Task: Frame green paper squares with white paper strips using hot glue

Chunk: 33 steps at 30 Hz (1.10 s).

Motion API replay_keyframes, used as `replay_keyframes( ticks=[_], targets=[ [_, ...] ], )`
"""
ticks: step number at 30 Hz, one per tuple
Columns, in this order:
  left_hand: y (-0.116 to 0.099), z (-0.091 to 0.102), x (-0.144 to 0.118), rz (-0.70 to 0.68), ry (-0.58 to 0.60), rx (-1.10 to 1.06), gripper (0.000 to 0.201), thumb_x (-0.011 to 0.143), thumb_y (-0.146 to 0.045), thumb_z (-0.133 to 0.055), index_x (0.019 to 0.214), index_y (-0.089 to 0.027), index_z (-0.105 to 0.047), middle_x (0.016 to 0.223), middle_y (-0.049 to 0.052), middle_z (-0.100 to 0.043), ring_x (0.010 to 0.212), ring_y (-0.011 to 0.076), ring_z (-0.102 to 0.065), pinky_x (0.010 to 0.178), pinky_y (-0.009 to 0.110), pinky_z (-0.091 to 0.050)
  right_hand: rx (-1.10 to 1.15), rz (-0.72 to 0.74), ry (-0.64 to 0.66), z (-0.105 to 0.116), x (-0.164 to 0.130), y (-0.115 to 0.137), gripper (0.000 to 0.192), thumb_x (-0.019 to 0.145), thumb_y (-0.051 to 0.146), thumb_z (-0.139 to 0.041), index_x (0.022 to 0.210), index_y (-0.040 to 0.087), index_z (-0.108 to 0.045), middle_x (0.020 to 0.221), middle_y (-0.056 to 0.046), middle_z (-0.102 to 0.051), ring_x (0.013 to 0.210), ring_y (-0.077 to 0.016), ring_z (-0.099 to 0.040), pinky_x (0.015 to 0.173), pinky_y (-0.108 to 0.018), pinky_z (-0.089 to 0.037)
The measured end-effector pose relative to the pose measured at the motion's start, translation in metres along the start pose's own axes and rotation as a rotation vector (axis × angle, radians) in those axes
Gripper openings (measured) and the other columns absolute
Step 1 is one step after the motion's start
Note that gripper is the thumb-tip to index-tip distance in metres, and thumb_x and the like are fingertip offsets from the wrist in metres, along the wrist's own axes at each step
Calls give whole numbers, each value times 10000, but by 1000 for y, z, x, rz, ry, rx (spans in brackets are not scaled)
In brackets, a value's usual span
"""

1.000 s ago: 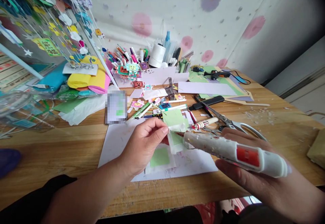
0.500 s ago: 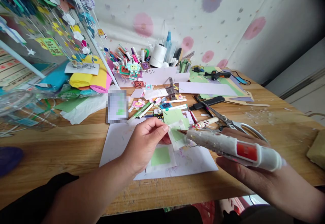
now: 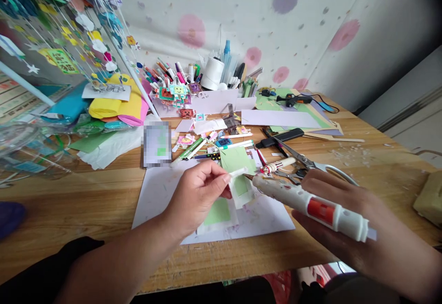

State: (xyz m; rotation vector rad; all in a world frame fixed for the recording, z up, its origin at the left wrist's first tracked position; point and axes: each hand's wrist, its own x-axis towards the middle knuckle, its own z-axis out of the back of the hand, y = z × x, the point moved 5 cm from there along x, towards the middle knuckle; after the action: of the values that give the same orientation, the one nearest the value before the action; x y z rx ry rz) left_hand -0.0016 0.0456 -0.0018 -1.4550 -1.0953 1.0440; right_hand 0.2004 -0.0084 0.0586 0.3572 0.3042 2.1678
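A: Left hand (image 3: 198, 196) – thumb and fingertips pinched together on a small paper piece (image 3: 241, 186), white border with a green middle, held tilted above the white sheet (image 3: 162, 189) on the wooden table (image 3: 86, 203)

B: Right hand?

A: Right hand (image 3: 345, 221) lies palm-up under a white glue gun (image 3: 307, 203) with a red patch on its body. Fingers curl around the barrel, clamped on it. Nozzle points left and meets the right edge of the paper piece

B: Anything below the paper piece?

A: A second piece (image 3: 218, 213), green square on white backing, lies flat on the white sheet just beneath the left fingers. Pink and purple smudges mark the sheet near it

B: Surroundings?

A: Scissors (image 3: 311, 163) lie just behind the right hand, blades pointing left, handle partly hidden by the fingers. A light green paper (image 3: 235, 157) sits behind the held piece, with markers (image 3: 193, 147) scattered beside it. Farther back, a white box (image 3: 216, 101) stands full of pens, with a thread spool (image 3: 212, 73) in it. A second, black glue gun (image 3: 295, 99) rests on coloured papers at the far right. Rolled yellow paper (image 3: 107, 107) lies to the left, under hanging paper ornaments (image 3: 69, 28)
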Motion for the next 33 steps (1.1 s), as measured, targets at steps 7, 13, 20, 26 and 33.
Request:
replay_keyframes(
  ticks=[7,13,20,26,33],
  targets=[
    [4,1,1,70,-9,-94,99,782,-238,-648,742,-166,-592,631,-37,-612,571,75,-571,562,196,-505,414,-344,-181,12,-20,-46,136,818,399,-614,892,286,-631,816,-23,-694,663,-214,-628,503,-290,-505],
    [1,-1,-3,-72,35,-10,86,807,-192,-631,889,-213,-646,702,-40,-638,632,61,-588,579,148,-465,856,-510,-229,-23,-6,-45,342,839,506,-579,648,224,-609,640,-15,-668,586,-148,-606,500,-240,-473],
    [-12,-9,-11,-279,71,357,46,813,-173,-596,799,-198,-631,699,-30,-603,630,88,-546,572,188,-433,1259,-578,-339,-52,27,-19,213,784,399,-665,812,200,-592,614,-3,-649,541,-134,-591,512,-262,-460],
    [-8,-10,-13,-246,125,479,65,847,-244,-579,824,-204,-625,718,-17,-601,651,111,-547,588,215,-428,1279,-592,-392,-54,37,-12,314,626,194,-759,881,213,-576,711,43,-561,553,-110,-518,488,-251,-427],
    [2,-10,-8,2,142,69,162,861,-332,-565,764,-203,-585,683,-27,-589,644,119,-574,592,227,-481,1105,-498,-421,-51,39,-12,242,651,149,-720,818,227,-564,661,42,-556,600,-139,-521,553,-292,-425]
  ],
)
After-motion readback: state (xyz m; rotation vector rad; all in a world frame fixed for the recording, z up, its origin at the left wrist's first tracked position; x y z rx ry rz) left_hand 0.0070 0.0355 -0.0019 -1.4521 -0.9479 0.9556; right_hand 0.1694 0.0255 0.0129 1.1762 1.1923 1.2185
